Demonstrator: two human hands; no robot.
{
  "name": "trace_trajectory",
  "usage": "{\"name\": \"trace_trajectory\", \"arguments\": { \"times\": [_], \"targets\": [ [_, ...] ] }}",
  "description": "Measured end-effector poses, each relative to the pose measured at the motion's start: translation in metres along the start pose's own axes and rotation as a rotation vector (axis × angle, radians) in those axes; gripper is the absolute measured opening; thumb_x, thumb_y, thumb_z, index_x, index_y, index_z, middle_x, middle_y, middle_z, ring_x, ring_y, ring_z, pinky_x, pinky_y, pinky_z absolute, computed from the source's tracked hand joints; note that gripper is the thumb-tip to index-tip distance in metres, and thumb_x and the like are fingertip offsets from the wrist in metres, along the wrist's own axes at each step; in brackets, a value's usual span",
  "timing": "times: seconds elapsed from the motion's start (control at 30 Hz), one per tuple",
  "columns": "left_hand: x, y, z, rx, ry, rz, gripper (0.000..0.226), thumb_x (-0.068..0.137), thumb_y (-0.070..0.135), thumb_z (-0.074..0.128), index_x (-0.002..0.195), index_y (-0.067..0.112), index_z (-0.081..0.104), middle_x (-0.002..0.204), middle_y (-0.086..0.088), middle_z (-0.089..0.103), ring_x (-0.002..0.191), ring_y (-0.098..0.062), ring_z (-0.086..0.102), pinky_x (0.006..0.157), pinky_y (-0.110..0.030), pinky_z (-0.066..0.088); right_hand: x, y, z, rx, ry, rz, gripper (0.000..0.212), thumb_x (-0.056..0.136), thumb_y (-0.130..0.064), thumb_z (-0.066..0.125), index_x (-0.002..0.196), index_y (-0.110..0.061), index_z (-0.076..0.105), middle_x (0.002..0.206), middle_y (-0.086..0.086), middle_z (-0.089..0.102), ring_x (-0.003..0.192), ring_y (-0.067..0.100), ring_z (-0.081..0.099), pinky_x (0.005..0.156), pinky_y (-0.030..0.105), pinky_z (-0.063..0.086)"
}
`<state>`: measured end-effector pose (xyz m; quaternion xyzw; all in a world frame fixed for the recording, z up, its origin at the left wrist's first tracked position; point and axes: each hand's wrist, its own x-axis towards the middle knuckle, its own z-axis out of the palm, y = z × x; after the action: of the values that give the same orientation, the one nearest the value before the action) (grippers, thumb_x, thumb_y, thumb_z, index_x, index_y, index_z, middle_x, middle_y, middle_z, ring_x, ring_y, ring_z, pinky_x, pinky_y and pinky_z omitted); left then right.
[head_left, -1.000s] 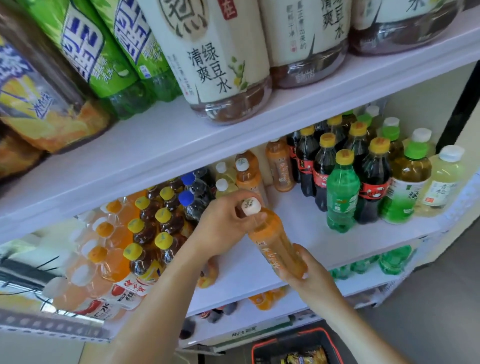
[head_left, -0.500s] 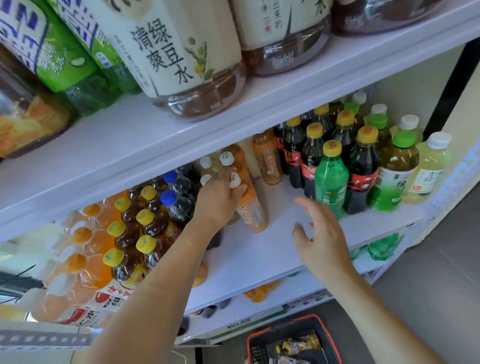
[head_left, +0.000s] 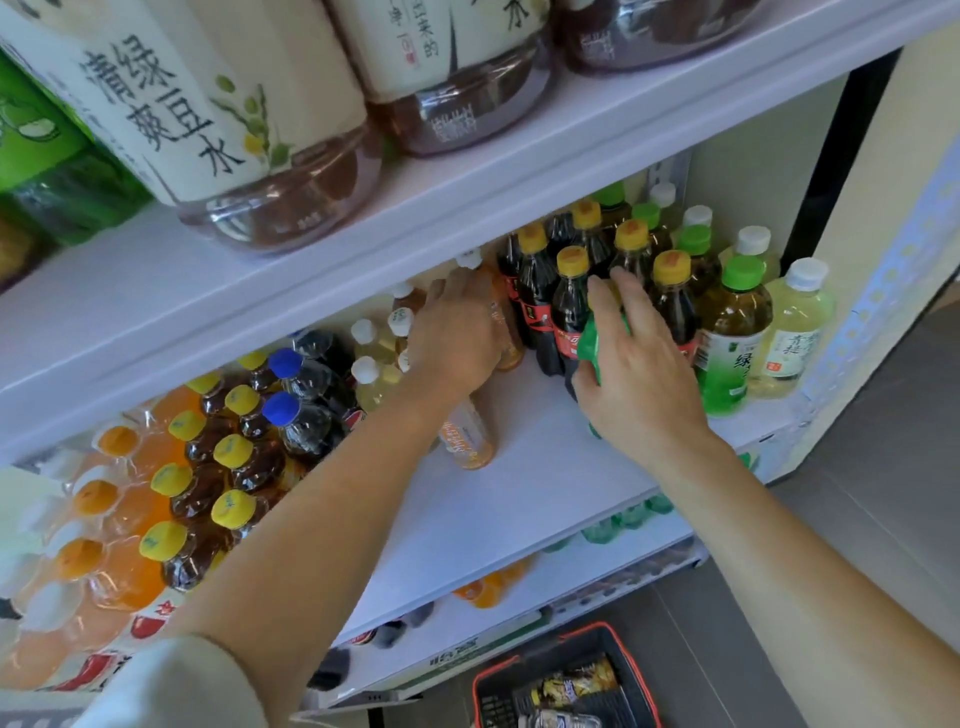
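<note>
The right hand curls its fingers around the green soda bottle, which stands just in front of the cola bottles. The left hand lies against an orange tea bottle just left of the cola bottles. I cannot tell whether it grips the bottle.

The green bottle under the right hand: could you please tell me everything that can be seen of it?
The green bottle looks like translucent green plastic. It stands on the white shelf, in front of the dark cola bottles and left of a green-capped tea bottle. The right hand grips it, with fingers over the top and thumb against its left side, so the cap and label are hidden. Only its left shoulder and a bit near the base show.
</note>
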<state>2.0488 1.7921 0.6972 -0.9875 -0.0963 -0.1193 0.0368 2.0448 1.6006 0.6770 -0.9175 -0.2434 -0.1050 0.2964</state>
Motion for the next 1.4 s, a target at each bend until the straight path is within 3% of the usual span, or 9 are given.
{"name": "trace_trajectory", "arguments": {
  "times": [0.2, 0.37, 0.67, 0.8, 0.9, 1.07, 1.2, 1.27, 1.4],
  "targets": [
    [0.060, 0.008, 0.015, -0.085, -0.206, -0.146, 0.084, 0.078, 0.014, 0.075, 0.147, 0.007, 0.029, 0.151, -0.018, 0.033, 0.136, -0.040, 0.036, 0.112, -0.045, 0.032, 0.004, 0.012, -0.005, 0.176, 0.042, -0.020, 0.064, 0.084, -0.003, 0.061, 0.144, -0.013, 0.041, 0.152, 0.009, 0.033, 0.125, 0.032, 0.049, 0.091, 0.043, 0.049],
    [0.056, 0.014, 0.008, -0.069, -0.190, -0.109, 0.052, 0.073, 0.023, 0.079, 0.120, 0.014, 0.059, 0.116, -0.015, 0.056, 0.109, -0.037, 0.056, 0.092, -0.041, 0.048, 0.006, 0.016, -0.006, 0.349, 0.099, -0.025, 0.058, 0.086, 0.000, 0.060, 0.141, -0.013, 0.047, 0.141, 0.011, 0.046, 0.120, 0.031, 0.052, 0.090, 0.045, 0.050],
    [-0.060, 0.035, -0.025, -0.250, 0.021, -0.006, 0.030, 0.098, 0.031, 0.055, 0.111, 0.005, 0.054, 0.095, -0.012, 0.052, 0.083, -0.036, 0.057, 0.065, -0.039, 0.042, -0.040, 0.011, -0.007, 0.324, 0.037, 0.015, 0.070, 0.090, -0.008, 0.061, 0.150, -0.024, 0.029, 0.159, 0.007, 0.023, 0.146, 0.021, 0.022, 0.112, 0.031, 0.030],
    [-0.113, 0.033, -0.067, -0.400, 0.264, -0.062, 0.023, 0.097, 0.031, 0.058, 0.094, 0.009, 0.058, 0.072, 0.001, 0.054, 0.062, -0.023, 0.050, 0.054, -0.033, 0.026, -0.086, 0.020, -0.014, 0.565, -0.408, 0.041, 0.080, 0.082, -0.053, 0.069, 0.147, -0.050, 0.022, 0.151, -0.025, 0.025, 0.135, -0.010, 0.022, 0.111, 0.026, 0.026],
    [-0.142, 0.027, -0.087, -0.612, 0.247, -0.201, 0.021, 0.095, 0.038, 0.053, 0.087, 0.019, 0.060, 0.066, 0.006, 0.057, 0.062, -0.021, 0.055, 0.055, -0.035, 0.040, -0.119, 0.016, -0.017, 0.778, -0.690, 0.099, 0.088, 0.064, -0.067, 0.077, 0.135, -0.066, 0.025, 0.141, -0.033, 0.039, 0.129, -0.010, 0.040, 0.107, 0.032, 0.040],
    [-0.165, 0.017, -0.097, -1.016, 0.238, -0.438, 0.031, 0.098, 0.039, 0.056, 0.080, 0.016, 0.066, 0.063, -0.002, 0.052, 0.060, -0.017, 0.051, 0.057, -0.035, 0.041, -0.151, -0.004, -0.018, 0.727, -0.400, 0.047, 0.073, 0.066, -0.061, 0.075, 0.127, -0.053, 0.036, 0.112, -0.025, 0.056, 0.103, 0.001, 0.059, 0.082, 0.027, 0.049],
    [-0.174, 0.006, -0.108, -1.290, 0.132, -0.550, 0.043, 0.093, 0.054, 0.057, 0.086, 0.013, 0.069, 0.077, -0.027, 0.060, 0.071, -0.029, 0.054, 0.063, -0.045, 0.042, -0.156, -0.013, -0.030, 0.931, -0.505, 0.044, 0.058, 0.075, -0.057, 0.069, 0.126, -0.048, 0.042, 0.095, -0.013, 0.068, 0.084, 0.011, 0.067, 0.076, 0.027, 0.053],
    [-0.177, 0.003, -0.109, -1.373, 0.094, -0.536, 0.036, 0.092, 0.049, 0.060, 0.081, 0.018, 0.074, 0.076, -0.020, 0.064, 0.068, -0.026, 0.054, 0.064, -0.043, 0.043, -0.159, -0.017, -0.039, 1.067, -0.564, 0.091, 0.047, 0.080, -0.054, 0.065, 0.123, -0.045, 0.047, 0.095, -0.008, 0.071, 0.084, 0.014, 0.068, 0.074, 0.020, 0.052],
    [-0.180, 0.008, -0.104, -1.538, 0.057, -0.457, 0.022, 0.089, 0.038, 0.065, 0.092, 0.019, 0.075, 0.083, -0.006, 0.069, 0.076, -0.020, 0.063, 0.068, -0.034, 0.054, -0.148, -0.025, -0.038, 1.166, -0.665, 0.218, 0.025, 0.101, -0.015, 0.046, 0.106, -0.029, 0.066, 0.086, 0.008, 0.075, 0.073, 0.022, 0.073, 0.072, 0.040, 0.059]
  ]
}}
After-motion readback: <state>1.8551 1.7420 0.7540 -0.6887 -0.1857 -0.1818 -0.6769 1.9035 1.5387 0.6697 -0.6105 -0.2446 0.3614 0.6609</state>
